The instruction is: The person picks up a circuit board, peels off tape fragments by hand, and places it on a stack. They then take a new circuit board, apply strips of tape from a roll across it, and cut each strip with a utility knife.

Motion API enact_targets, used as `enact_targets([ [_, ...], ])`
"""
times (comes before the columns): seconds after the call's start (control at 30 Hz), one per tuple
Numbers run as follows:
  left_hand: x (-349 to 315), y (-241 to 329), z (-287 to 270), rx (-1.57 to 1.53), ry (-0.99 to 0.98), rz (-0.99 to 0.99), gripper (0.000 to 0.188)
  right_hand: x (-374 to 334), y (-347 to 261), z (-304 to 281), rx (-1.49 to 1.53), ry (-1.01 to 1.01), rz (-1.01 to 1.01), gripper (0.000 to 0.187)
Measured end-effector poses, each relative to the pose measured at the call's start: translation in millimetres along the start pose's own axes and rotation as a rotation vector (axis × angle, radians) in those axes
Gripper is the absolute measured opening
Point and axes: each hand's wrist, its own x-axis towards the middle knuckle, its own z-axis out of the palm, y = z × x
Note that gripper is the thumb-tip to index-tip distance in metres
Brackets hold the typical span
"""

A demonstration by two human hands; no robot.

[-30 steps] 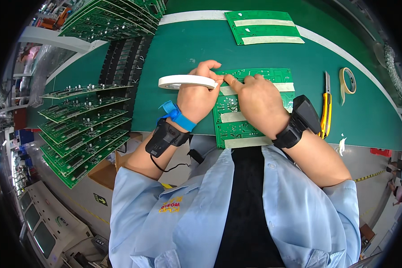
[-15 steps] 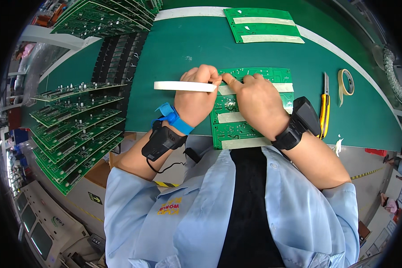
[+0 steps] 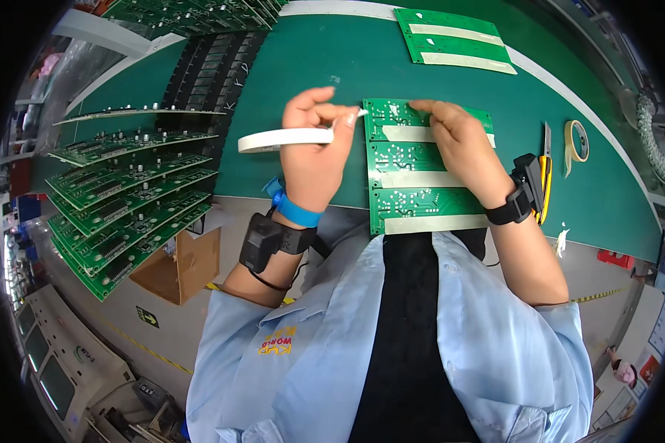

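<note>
My left hand [image 3: 314, 140] is closed around a narrow roll of white tape [image 3: 284, 139]. The tape's small loose end shows between thumb and forefinger, just off the upper left corner of a green circuit board [image 3: 414, 156]. That board lies at the table's front edge, with several pale tape strips [image 3: 421, 224] running across it. My right hand [image 3: 467, 148] rests over the board's right part, fingers stretched out with their tips near its far edge. A small white piece [image 3: 394, 110] sits on the board by those fingertips. The palm hides some of the middle strips.
Another taped circuit board [image 3: 458, 40] lies at the far edge of the green table [image 3: 295, 77]. On the right are a yellow utility knife [image 3: 545, 177] and a cream tape roll [image 3: 578, 142]. Populated circuit boards [image 3: 133, 177] stand in a black rack [image 3: 207, 74] on the left.
My left hand has pulled back leftward from the board with the tape roll. The right hand has shifted right, its fingertips now near the board's far edge. Both hands were together before.
</note>
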Motion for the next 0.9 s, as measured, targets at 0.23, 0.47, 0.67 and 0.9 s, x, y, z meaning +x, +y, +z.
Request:
enact_targets([
  [0.23, -2.1, 20.5, 17.2, -0.3, -0.064, -0.244, 0.047, -7.6, -10.7, 8.6, -0.443, -0.099, -0.172, 0.043],
  [0.47, 10.1, 30.1, 11.0, -0.429, -0.027, -0.44, 0.05, -14.0, -13.5, 2.8, -0.384, -0.088, -0.178, 0.036],
  [0.67, 23.6, 25.1, 7.4, -0.461, -0.058, -0.555, 0.044, -9.4, -7.2, 8.4, -0.344, 0.032, -0.238, 0.024],
  [0.9, 47.9, 6.4, 0.7, -0.543, -0.157, -0.733, 0.033, 25.0, 7.0, 13.8, -0.301, 0.03, -0.221, 0.017],
])
